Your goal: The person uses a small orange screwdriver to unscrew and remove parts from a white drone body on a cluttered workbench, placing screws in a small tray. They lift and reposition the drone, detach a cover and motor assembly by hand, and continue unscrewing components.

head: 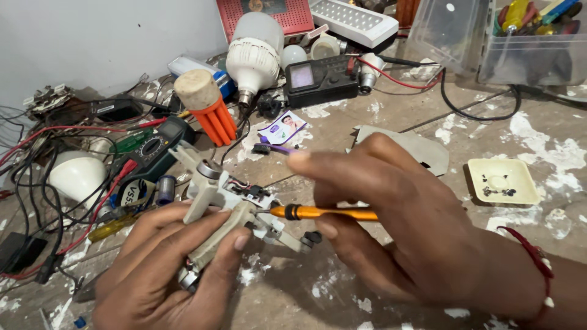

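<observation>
Hands meet at the lower middle of the frame. The left hand (162,263) is clamped around a grey plastic frame (229,211) with small motors and a circuit board on it. The right hand (391,223) is closed on an orange screwdriver (324,212), and its tip touches the frame near the centre. A white bulb (254,52) and a black multimeter (321,78) lie at the upper middle. A small cream tray (502,181) sits at the right on the paint-stained table (391,107).

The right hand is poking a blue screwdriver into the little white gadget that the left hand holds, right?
Not quite: the screwdriver is orange, not blue, as the head view shows. The right hand does hold it to the white gadget, which the left hand grips.
</observation>
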